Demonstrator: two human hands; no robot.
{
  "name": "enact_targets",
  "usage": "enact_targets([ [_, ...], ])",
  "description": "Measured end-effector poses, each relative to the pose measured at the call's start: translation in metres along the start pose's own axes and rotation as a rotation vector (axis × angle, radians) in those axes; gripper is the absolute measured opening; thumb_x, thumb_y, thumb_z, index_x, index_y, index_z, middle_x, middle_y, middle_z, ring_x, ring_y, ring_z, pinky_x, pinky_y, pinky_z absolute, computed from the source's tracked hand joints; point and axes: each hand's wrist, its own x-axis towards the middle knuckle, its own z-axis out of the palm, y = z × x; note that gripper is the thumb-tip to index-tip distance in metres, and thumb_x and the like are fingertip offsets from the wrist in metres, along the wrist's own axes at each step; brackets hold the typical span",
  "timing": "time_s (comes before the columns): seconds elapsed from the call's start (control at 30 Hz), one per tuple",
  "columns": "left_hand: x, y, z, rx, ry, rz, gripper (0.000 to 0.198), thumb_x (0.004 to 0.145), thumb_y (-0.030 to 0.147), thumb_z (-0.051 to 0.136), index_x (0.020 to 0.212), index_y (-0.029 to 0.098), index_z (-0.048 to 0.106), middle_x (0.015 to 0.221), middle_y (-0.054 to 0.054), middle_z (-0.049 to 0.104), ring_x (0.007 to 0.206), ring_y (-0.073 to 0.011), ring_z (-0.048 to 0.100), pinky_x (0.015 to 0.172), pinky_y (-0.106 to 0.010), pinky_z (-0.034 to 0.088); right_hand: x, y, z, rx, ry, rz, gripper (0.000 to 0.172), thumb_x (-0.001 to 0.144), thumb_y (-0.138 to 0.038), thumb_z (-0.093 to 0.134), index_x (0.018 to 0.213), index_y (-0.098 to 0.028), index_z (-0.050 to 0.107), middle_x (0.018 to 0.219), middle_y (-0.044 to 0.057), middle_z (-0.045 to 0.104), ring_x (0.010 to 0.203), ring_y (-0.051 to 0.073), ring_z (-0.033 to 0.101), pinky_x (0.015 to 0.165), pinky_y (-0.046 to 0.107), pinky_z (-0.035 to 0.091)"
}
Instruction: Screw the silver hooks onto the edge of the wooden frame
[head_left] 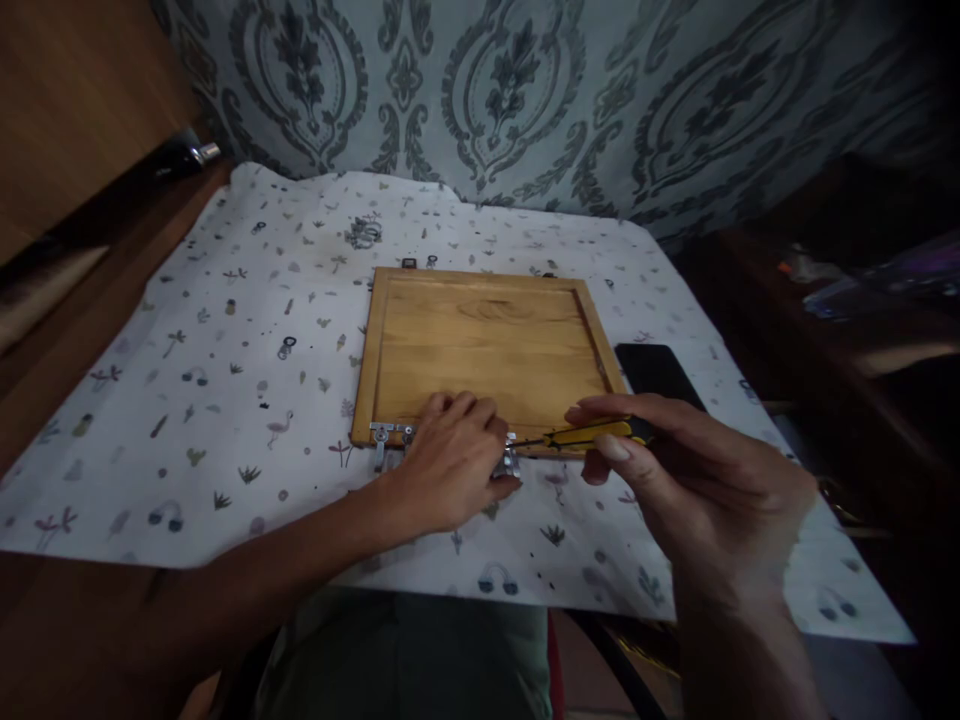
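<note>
A wooden panel (480, 340) with a raised frame lies flat on a patterned white cloth (225, 380). My left hand (450, 460) rests on the panel's near edge, fingers curled down over a metal hinge (510, 462). A second metal hinge (382, 440) sits at the near left corner. My right hand (690, 480) is closed on a yellow-and-black screwdriver (592, 434), whose shaft points left toward the hinge under my left hand.
A black phone (656, 372) lies on the cloth right of the panel. A wooden surface (67, 120) and a dark cylindrical object (180, 158) stand at the left. Patterned wallpaper (510, 90) is behind. Dark furniture with clutter (862, 290) sits right.
</note>
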Motion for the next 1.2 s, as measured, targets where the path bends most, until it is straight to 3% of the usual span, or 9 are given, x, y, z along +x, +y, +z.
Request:
enact_targets([
  [0.4,-0.0001,0.0002,0.0003,0.005,0.002,-0.004,0.040,0.091,0.048,0.069,0.108,0.012,0.067,0.109,-0.010,0.065,0.112,-0.0299,0.056,0.096,-0.044,0.042,-0.0009,-0.0006,0.0005,0.016,-0.002,0.011,0.014,0.088,-0.024,0.076,0.100,-0.029,0.080,0.089,0.000,0.078,0.051,0.010,0.063,0.047,0.024,0.053],
  [0.47,-0.0003,0.0004,-0.0001,0.002,-0.009,-0.008,0.040,0.091,0.048,0.069,0.108,0.012,0.067,0.109,-0.011,0.065,0.112,-0.0299,0.056,0.096,-0.044,0.041,-0.0013,-0.0026,0.0029,0.020,0.074,0.007,0.012,0.087,-0.025,0.078,0.098,-0.027,0.080,0.086,0.002,0.078,0.050,0.011,0.063,0.046,0.026,0.052],
  [0.6,-0.0005,-0.0001,0.0000,-0.012,0.000,-0.001,0.038,0.091,0.048,0.069,0.105,0.012,0.067,0.109,-0.010,0.065,0.110,-0.0292,0.056,0.096,-0.044,0.041,0.0008,-0.0049,0.0054,0.088,0.392,-0.085,0.010,0.084,-0.027,0.080,0.094,-0.023,0.082,0.078,0.003,0.077,0.042,0.011,0.059,0.036,0.026,0.046],
  [0.67,-0.0005,-0.0005,0.0001,-0.023,0.004,0.003,0.037,0.091,0.047,0.070,0.105,0.012,0.066,0.108,-0.009,0.064,0.109,-0.0284,0.056,0.095,-0.043,0.041,0.0026,-0.0044,0.0049,0.088,0.459,-0.093,0.011,0.083,-0.028,0.081,0.091,-0.022,0.083,0.075,0.003,0.076,0.041,0.011,0.059,0.034,0.026,0.044],
  [0.93,-0.0001,0.0005,-0.0007,-0.024,-0.022,-0.016,0.040,0.090,0.047,0.071,0.106,0.012,0.067,0.111,-0.010,0.064,0.114,-0.0297,0.055,0.099,-0.046,0.042,-0.0038,0.0016,0.0073,-0.014,0.331,-0.036,0.012,0.085,-0.023,0.078,0.095,-0.027,0.081,0.081,0.001,0.077,0.042,0.010,0.057,0.036,0.025,0.044],
  [1.2,-0.0006,0.0009,-0.0002,-0.015,-0.008,-0.008,0.040,0.091,0.048,0.069,0.107,0.012,0.067,0.111,-0.011,0.064,0.115,-0.0306,0.056,0.098,-0.046,0.042,-0.0057,0.0034,0.0052,0.000,0.297,-0.023,0.019,0.084,-0.015,0.076,0.097,-0.028,0.081,0.083,0.002,0.077,0.045,0.011,0.059,0.038,0.025,0.045],
])
